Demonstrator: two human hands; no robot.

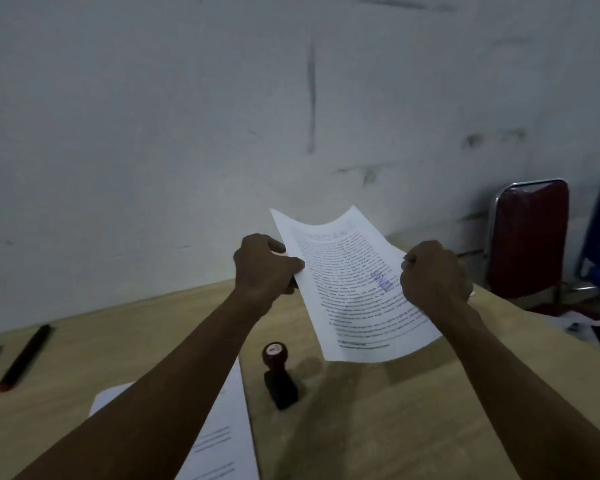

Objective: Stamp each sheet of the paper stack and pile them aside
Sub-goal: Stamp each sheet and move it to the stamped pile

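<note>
Your left hand [267,268] pinches the left edge of the sheet [354,289] and your right hand [433,275] grips its right edge, holding it in the air above and beyond the stamp [279,375] — a two-sided hold that likely keeps the limp page controlled while you move it aside. The sheet is white, printed with dense text, slightly bowed, and carries a blue stamp mark near your right hand. The paper stack [222,438] lies on the tabletop [378,427], just left of the stamp.

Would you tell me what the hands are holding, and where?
A stamped sheet, lifted: left hand pinches its left edge, right hand its right edge.
</note>
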